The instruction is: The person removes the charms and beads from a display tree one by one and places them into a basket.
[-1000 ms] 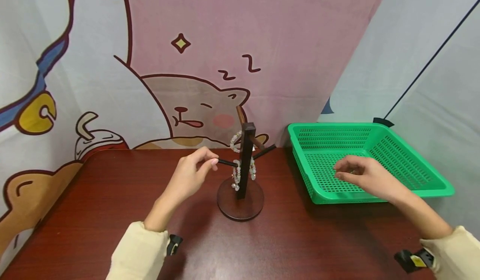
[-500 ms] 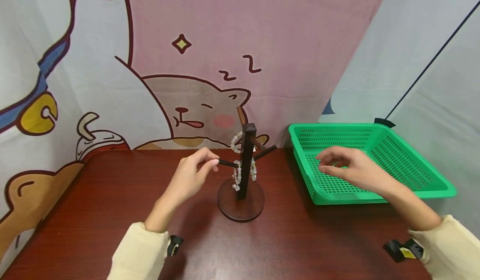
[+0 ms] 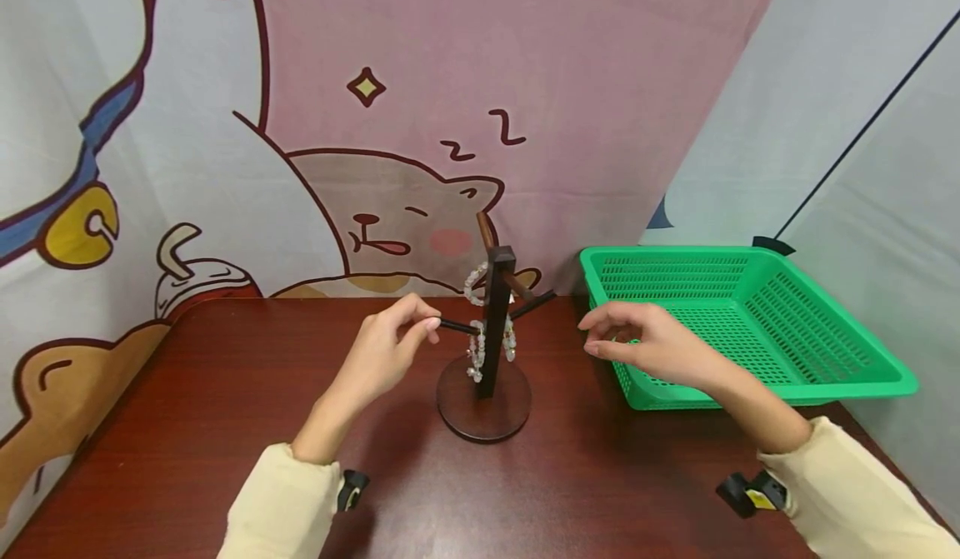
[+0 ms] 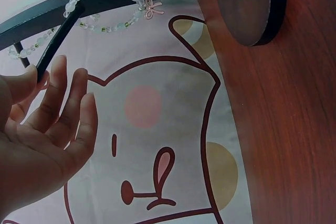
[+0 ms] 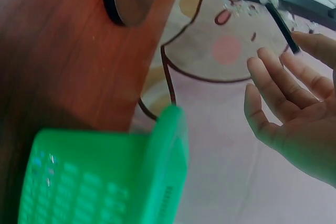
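A dark wooden jewelry stand [image 3: 495, 326] with a round base and several pegs stands on the table. My left hand [image 3: 386, 338] pinches the tip of its left lower black peg [image 4: 59, 43] between thumb and index finger, the other fingers loosely spread. From that peg hangs a clear beaded bracelet [image 3: 478, 351] with a white flower and a pink bow charm [image 4: 152, 9]. Another beaded bracelet [image 3: 510, 338] is on the right lower peg [image 3: 534, 302], and one more [image 3: 474, 284] hangs higher up. My right hand [image 3: 648, 342], fingers bent loosely with nothing between them, hovers right of the stand, over the basket's left rim.
A green plastic basket [image 3: 750, 391] stands on the right side of the table. Small shiny bits [image 5: 50, 169] show blurred at it in the right wrist view. The brown table [image 3: 585, 492] ends at a cartoon-printed cloth [image 3: 600, 126] behind the stand.
My right hand has moved left from over the basket's middle toward the stand. My left hand stays on the peg, and the bracelets hang where they were.
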Demonstrator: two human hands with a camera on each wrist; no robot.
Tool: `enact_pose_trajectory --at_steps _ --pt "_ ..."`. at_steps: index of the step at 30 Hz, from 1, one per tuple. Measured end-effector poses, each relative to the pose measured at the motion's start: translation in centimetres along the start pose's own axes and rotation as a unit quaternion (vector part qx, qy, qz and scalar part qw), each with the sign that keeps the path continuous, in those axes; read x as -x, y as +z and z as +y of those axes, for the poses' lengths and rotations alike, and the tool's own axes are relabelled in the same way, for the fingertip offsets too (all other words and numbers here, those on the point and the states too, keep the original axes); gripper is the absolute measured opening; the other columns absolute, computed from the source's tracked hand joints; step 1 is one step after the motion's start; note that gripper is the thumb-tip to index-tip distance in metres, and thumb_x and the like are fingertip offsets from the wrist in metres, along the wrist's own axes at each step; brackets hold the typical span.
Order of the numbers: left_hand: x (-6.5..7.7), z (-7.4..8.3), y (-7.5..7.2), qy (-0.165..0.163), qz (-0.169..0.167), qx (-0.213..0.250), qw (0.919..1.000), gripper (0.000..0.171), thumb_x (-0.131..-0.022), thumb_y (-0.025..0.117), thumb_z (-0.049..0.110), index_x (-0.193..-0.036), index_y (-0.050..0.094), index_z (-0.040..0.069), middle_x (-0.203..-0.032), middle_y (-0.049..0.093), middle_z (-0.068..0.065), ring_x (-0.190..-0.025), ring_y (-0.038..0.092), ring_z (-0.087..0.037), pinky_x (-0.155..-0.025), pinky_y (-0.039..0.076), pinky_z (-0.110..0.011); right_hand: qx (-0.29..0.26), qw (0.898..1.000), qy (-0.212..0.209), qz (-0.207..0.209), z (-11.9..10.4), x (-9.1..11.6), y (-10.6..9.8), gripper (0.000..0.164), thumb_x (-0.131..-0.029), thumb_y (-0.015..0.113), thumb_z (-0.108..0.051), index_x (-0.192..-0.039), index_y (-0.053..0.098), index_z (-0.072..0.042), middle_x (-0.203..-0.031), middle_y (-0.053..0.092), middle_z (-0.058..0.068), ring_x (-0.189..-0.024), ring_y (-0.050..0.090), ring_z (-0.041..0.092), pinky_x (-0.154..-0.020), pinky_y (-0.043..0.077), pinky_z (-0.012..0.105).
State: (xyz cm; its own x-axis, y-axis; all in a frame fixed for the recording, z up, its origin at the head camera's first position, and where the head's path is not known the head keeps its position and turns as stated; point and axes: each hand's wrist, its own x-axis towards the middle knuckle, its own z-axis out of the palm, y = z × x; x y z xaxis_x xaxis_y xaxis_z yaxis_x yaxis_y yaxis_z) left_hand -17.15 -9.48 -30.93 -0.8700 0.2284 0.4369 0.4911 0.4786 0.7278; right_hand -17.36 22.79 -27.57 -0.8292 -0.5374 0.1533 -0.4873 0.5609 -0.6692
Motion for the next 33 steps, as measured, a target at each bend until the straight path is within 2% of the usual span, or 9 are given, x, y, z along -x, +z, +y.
enact_pose_trajectory --at_steps 12,23,33 --pt "0.0 0.0 0.0 0.012 0.003 -0.001 0.9999 0.003 -0.089 0.057 0.007 -0.088 0.060 0.007 -0.069 0.061 0.001 -0.066 0.059 -0.012 -0.065 0.043 -0.033 -0.060 0.998 -0.014 -0.025 -0.7 -2.1 3.3 0.019 -0.085 0.065 -0.013 -0.103 0.061 -0.009 -0.089 0.064 0.001 -0.083 0.060 0.013 -0.070 0.048 0.030" --pt "0.0 0.0 0.0 0.013 0.004 -0.004 0.9999 0.004 -0.090 0.057 0.008 -0.087 0.060 0.007 -0.069 0.061 0.002 -0.064 0.056 -0.011 -0.063 0.041 -0.031 -0.064 0.998 -0.015 -0.019 -1.4 -3.4 4.8 0.017 -0.085 0.065 -0.016 -0.101 0.063 -0.009 -0.088 0.063 -0.002 -0.081 0.059 0.013 -0.068 0.047 0.032" --pt "0.0 0.0 0.1 0.010 0.001 -0.001 0.9999 0.003 -0.090 0.057 0.007 -0.088 0.060 0.007 -0.068 0.061 0.001 -0.062 0.055 -0.010 -0.061 0.040 -0.031 -0.115 0.993 -0.028 -0.026 -1.7 -4.6 5.9 0.011 -0.087 0.061 -0.010 -0.094 0.062 -0.001 -0.085 0.065 0.011 -0.074 0.063 0.015 -0.067 0.051 0.031"
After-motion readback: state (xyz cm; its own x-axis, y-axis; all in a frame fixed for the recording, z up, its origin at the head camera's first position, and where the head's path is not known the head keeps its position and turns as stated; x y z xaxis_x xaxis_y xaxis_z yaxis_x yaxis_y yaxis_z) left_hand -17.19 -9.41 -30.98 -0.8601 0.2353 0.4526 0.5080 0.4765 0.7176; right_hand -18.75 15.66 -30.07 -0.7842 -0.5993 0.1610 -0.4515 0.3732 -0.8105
